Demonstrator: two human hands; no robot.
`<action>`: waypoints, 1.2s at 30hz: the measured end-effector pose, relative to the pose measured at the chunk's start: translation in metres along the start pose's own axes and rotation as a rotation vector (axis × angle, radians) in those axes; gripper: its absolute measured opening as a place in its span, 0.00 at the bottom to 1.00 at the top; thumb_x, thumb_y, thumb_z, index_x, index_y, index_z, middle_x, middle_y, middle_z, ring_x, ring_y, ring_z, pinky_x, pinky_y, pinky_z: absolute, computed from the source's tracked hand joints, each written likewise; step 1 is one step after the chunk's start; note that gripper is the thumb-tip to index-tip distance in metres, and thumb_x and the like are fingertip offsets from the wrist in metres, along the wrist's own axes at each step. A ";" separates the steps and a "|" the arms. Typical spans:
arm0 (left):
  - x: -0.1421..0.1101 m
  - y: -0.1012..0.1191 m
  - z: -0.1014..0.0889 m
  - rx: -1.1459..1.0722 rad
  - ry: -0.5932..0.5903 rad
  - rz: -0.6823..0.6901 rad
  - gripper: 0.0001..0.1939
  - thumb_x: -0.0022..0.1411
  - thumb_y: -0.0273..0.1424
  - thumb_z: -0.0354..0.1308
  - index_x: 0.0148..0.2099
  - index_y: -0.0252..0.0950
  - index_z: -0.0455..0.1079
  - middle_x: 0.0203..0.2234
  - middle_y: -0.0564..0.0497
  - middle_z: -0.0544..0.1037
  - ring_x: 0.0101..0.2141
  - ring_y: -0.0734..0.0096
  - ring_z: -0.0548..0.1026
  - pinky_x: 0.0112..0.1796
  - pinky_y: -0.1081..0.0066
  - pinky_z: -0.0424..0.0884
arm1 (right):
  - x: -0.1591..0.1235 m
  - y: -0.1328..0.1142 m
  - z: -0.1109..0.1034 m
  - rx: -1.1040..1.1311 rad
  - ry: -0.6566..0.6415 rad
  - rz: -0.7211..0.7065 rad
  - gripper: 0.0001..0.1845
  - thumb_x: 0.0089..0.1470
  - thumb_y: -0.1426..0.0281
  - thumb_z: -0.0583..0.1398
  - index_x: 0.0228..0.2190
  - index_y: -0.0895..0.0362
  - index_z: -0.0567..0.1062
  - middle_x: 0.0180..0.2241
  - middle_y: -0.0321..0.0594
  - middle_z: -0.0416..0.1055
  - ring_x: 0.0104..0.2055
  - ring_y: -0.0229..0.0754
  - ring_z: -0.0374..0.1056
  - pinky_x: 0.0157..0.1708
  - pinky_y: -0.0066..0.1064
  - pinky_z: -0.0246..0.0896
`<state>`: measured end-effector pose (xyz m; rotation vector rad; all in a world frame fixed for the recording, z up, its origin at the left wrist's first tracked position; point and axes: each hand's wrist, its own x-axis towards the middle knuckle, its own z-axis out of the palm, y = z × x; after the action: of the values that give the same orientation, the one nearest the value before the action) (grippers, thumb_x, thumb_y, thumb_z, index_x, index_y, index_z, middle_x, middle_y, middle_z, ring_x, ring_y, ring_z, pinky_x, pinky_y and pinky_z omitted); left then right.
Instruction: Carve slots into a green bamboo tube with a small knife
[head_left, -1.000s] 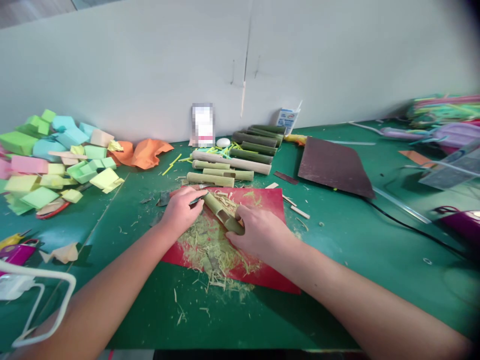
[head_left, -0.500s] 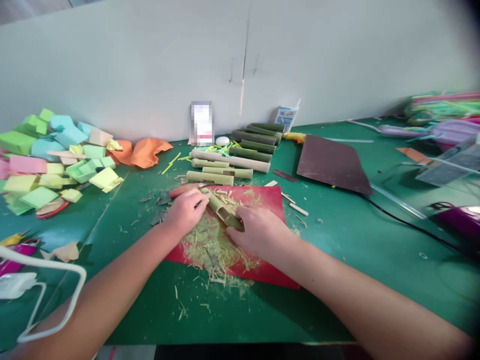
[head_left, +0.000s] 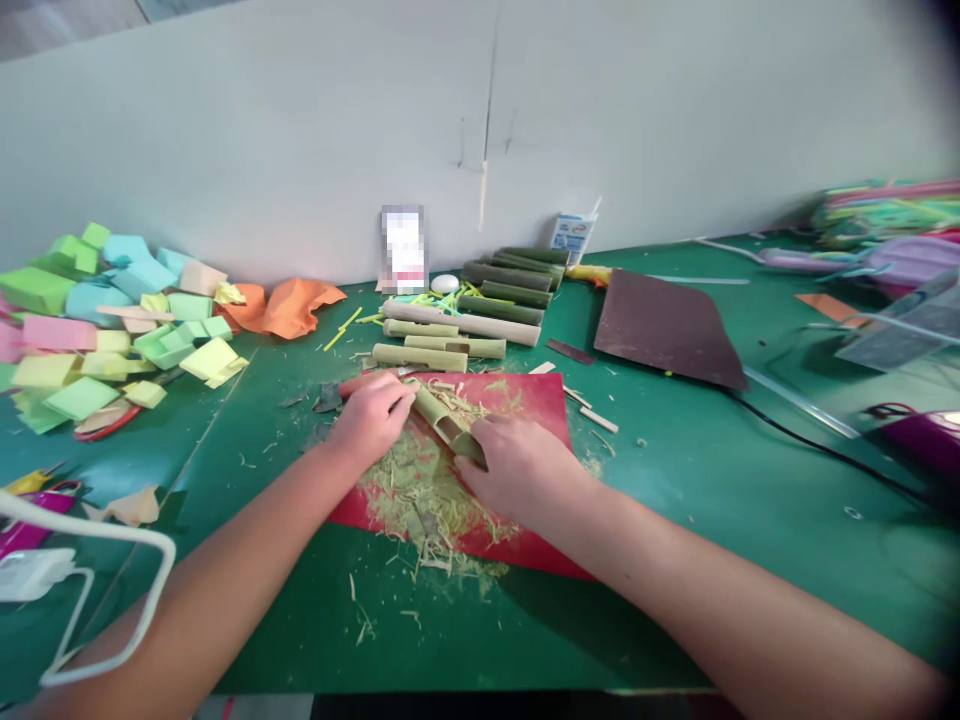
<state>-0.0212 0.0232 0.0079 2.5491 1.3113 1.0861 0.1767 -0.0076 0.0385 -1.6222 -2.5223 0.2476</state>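
A pale green bamboo tube (head_left: 432, 407) with a notch cut in its side lies slanted between my hands, over a red sheet (head_left: 544, 400). My right hand (head_left: 517, 460) is closed round its near end. At the far end, the fingers of my left hand (head_left: 373, 412) pinch the tube; a small dark patch between them cannot be made out. Beside my left knuckles lies a reddish-brown handle-like piece (head_left: 358, 383). Bamboo shavings and dust (head_left: 427, 505) cover much of the sheet under the tube.
Behind the sheet lie cut bamboo tubes (head_left: 420, 357) and darker green lengths (head_left: 517, 298). A dark brown sheet (head_left: 664, 330) rests to the right. Folded paper pieces (head_left: 112, 320) crowd the left side of the green table (head_left: 645, 640). A white cable (head_left: 161, 560) loops near my left forearm.
My left hand has shifted very slightly left along the tube's far end. The right hand and the tube are almost where they were.
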 end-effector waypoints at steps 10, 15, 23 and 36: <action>0.000 0.003 0.000 -0.026 -0.082 -0.002 0.11 0.63 0.28 0.50 0.43 0.32 0.73 0.31 0.47 0.74 0.33 0.70 0.73 0.37 0.69 0.69 | -0.001 0.000 0.001 -0.010 -0.013 -0.006 0.12 0.52 0.62 0.53 0.28 0.57 0.71 0.28 0.42 0.71 0.29 0.44 0.68 0.24 0.31 0.52; 0.000 0.001 0.000 -0.005 0.005 -0.011 0.10 0.63 0.27 0.51 0.39 0.33 0.73 0.30 0.47 0.74 0.33 0.69 0.72 0.38 0.68 0.69 | 0.000 -0.002 -0.002 -0.030 -0.038 0.016 0.13 0.52 0.61 0.53 0.29 0.57 0.71 0.30 0.43 0.72 0.30 0.45 0.69 0.25 0.32 0.54; 0.002 0.003 -0.002 -0.011 -0.025 -0.019 0.10 0.63 0.27 0.51 0.40 0.33 0.73 0.31 0.47 0.75 0.34 0.69 0.73 0.38 0.68 0.69 | -0.001 -0.002 -0.003 -0.016 -0.059 0.031 0.14 0.52 0.60 0.53 0.29 0.57 0.71 0.30 0.42 0.71 0.31 0.45 0.69 0.26 0.32 0.55; 0.003 -0.001 -0.003 -0.004 -0.047 -0.024 0.10 0.63 0.28 0.50 0.40 0.34 0.73 0.30 0.47 0.75 0.33 0.70 0.73 0.37 0.69 0.69 | -0.001 -0.004 -0.005 -0.015 -0.104 0.033 0.14 0.52 0.60 0.53 0.32 0.57 0.71 0.33 0.43 0.71 0.33 0.45 0.68 0.28 0.32 0.55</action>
<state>-0.0228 0.0249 0.0116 2.5335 1.3229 1.0169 0.1744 -0.0097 0.0446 -1.6996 -2.5805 0.3252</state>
